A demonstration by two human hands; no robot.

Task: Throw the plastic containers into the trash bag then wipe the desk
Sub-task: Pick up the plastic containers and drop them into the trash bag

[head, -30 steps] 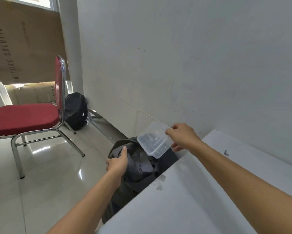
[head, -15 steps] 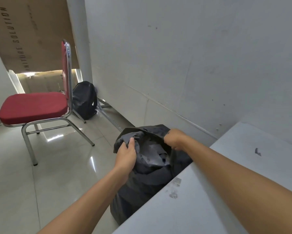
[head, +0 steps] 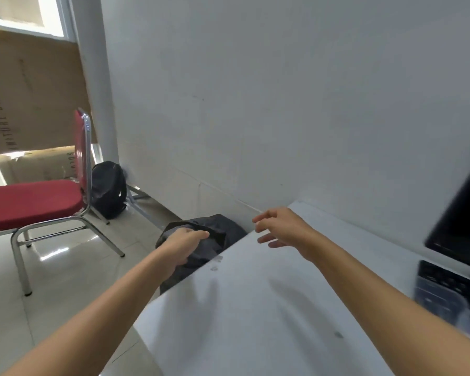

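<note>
A black trash bag (head: 223, 229) sits on the floor against the wall, just past the left end of the white desk (head: 255, 308). My left hand (head: 183, 244) grips the bag's near rim. Over the desk's far corner hovers my right hand (head: 281, 226), empty, with its fingers spread. Clear plastic containers (head: 442, 302) stand blurred at the desk's right edge. No container shows in the bag's mouth from here.
A red chair (head: 35, 202) with chrome legs stands on the tiled floor at left, a black backpack (head: 109, 188) behind it. A dark monitor (head: 464, 218) and black keyboard (head: 456, 280) occupy the desk's right side. Small smudges (head: 216, 263) mark the desk edge.
The clear container left my right hand and went into the bag. My right hand then let go of the bag's rim and rose over the desk corner, fingers apart. The view swung right.
</note>
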